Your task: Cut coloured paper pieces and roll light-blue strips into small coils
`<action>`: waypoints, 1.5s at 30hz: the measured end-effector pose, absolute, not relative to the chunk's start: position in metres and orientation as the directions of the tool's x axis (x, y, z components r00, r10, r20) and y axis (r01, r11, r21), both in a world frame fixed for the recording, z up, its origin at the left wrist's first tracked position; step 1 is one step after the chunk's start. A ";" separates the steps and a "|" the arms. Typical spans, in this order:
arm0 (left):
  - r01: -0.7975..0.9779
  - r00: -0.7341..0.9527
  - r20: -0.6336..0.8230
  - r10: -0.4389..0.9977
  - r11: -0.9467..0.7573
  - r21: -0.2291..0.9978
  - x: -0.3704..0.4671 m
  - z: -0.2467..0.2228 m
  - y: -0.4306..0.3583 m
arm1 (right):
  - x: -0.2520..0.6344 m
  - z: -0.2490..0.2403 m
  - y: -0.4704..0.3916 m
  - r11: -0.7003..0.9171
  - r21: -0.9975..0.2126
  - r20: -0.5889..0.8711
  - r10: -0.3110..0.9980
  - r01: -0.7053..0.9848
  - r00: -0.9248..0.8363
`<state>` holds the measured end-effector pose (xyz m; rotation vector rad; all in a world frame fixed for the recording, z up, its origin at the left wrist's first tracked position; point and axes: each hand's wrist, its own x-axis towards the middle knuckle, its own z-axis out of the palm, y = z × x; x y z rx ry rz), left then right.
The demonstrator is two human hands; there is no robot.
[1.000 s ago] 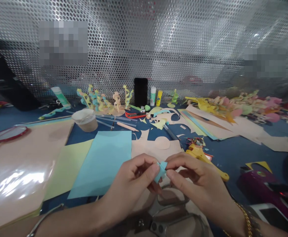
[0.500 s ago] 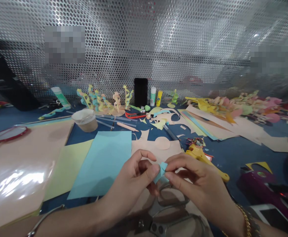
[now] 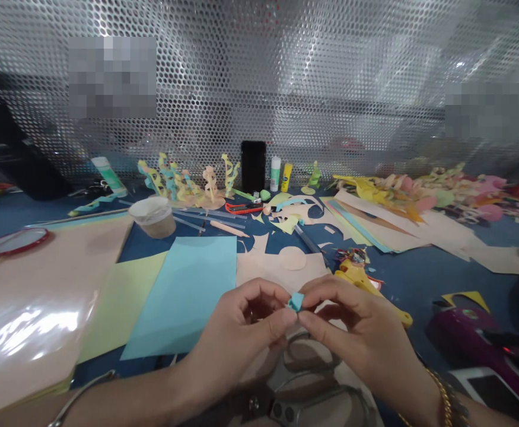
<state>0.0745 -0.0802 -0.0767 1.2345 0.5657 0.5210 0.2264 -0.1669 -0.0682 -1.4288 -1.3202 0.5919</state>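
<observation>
Scrap (image 3: 296,301) turned in hands (image 3: 245,332) (image 3: 357,332) — cluttered table (image 3: 401,276), perforated wall (image 3: 259,77)

A black phone (image 3: 253,166) stands upright beside a white-capped glue stick (image 3: 276,174).

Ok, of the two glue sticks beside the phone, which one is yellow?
The right glue stick, farther from the phone; the left one is white and green.
</observation>
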 end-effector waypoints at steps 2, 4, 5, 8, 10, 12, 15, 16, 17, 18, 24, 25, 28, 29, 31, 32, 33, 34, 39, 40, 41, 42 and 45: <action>-0.070 0.763 -0.120 0.635 0.267 0.961 0.074 -0.078 -0.080 | 0.226 -0.069 -0.167 0.149 -0.910 0.268 0.924 0.387 0.275; -0.077 0.774 -0.125 0.621 0.288 0.955 0.074 -0.077 -0.080 | 0.226 -0.069 -0.168 0.128 -0.916 0.246 0.928 0.380 0.279; -0.083 0.778 -0.124 0.616 0.297 0.951 0.075 -0.077 -0.080 | 0.226 -0.069 -0.168 0.119 -0.917 0.236 0.931 0.380 0.279; -0.099 0.788 -0.117 0.605 0.311 0.945 0.075 -0.077 -0.079 | 0.225 -0.069 -0.169 0.104 -0.917 0.220 0.938 0.386 0.270; -0.105 0.789 -0.111 0.604 0.310 0.945 0.075 -0.078 -0.078 | 0.226 -0.070 -0.168 0.106 -0.915 0.220 0.940 0.390 0.260; -0.105 0.787 -0.109 0.607 0.305 0.946 0.075 -0.078 -0.078 | 0.226 -0.070 -0.168 0.105 -0.912 0.220 0.942 0.397 0.255; -0.106 0.782 -0.109 0.614 0.303 0.947 0.074 -0.078 -0.078 | 0.226 -0.069 -0.169 0.079 -0.917 0.189 0.949 0.391 0.251; -0.106 0.777 -0.111 0.620 0.302 0.947 0.074 -0.079 -0.078 | 0.225 -0.069 -0.169 0.069 -0.921 0.176 0.952 0.384 0.250; -0.108 0.773 -0.112 0.625 0.302 0.947 0.073 -0.079 -0.078 | 0.225 -0.069 -0.169 0.062 -0.925 0.165 0.954 0.375 0.250; -0.106 0.769 -0.117 0.629 0.305 0.946 0.073 -0.079 -0.078 | 0.225 -0.069 -0.169 0.059 -0.929 0.160 0.954 0.365 0.253; -0.110 0.772 -0.159 0.615 0.376 0.920 0.075 -0.078 -0.078 | 0.228 -0.073 -0.167 0.051 -0.951 0.141 0.950 0.306 0.279; -0.104 0.773 -0.162 0.614 0.374 0.922 0.075 -0.078 -0.078 | 0.229 -0.073 -0.167 0.040 -0.957 0.125 0.950 0.287 0.285; -0.055 0.774 -0.181 0.606 0.350 0.935 0.075 -0.077 -0.079 | 0.230 -0.074 -0.165 0.009 -0.972 0.082 0.949 0.234 0.305; -0.040 0.773 -0.190 0.605 0.346 0.937 0.074 -0.078 -0.079 | 0.231 -0.074 -0.165 0.008 -0.974 0.079 0.949 0.227 0.305; -0.038 0.762 -0.195 0.618 0.343 0.939 0.074 -0.078 -0.079 | 0.230 -0.075 -0.165 0.018 -0.974 0.086 0.952 0.225 0.295; -0.047 0.756 -0.189 0.626 0.340 0.939 0.074 -0.079 -0.078 | 0.230 -0.075 -0.165 0.021 -0.973 0.088 0.953 0.228 0.290; -0.059 0.748 -0.179 0.640 0.333 0.941 0.074 -0.079 -0.078 | 0.230 -0.075 -0.166 0.017 -0.973 0.085 0.954 0.230 0.288; -0.069 0.736 -0.170 0.655 0.323 0.944 0.074 -0.078 -0.078 | 0.229 -0.076 -0.166 0.010 -0.973 0.078 0.953 0.229 0.292; 0.001 0.677 -0.142 0.722 0.192 0.981 0.075 -0.077 -0.081 | 0.228 -0.076 -0.167 -0.034 -0.979 0.027 0.955 0.200 0.294; 0.024 0.670 -0.132 0.731 0.156 0.988 0.074 -0.076 -0.082 | 0.228 -0.076 -0.167 -0.037 -0.980 0.023 0.956 0.197 0.292; 0.041 0.663 -0.119 0.739 0.124 0.991 0.074 -0.076 -0.083 | 0.227 -0.075 -0.167 -0.039 -0.980 0.020 0.957 0.195 0.291; 0.050 0.663 -0.108 0.740 0.101 0.994 0.073 -0.076 -0.085 | 0.227 -0.075 -0.167 -0.041 -0.980 0.018 0.956 0.194 0.293; 0.025 0.692 -0.082 0.718 0.089 0.996 0.071 -0.074 -0.087 | 0.226 -0.072 -0.165 -0.046 -0.977 0.021 0.950 0.207 0.312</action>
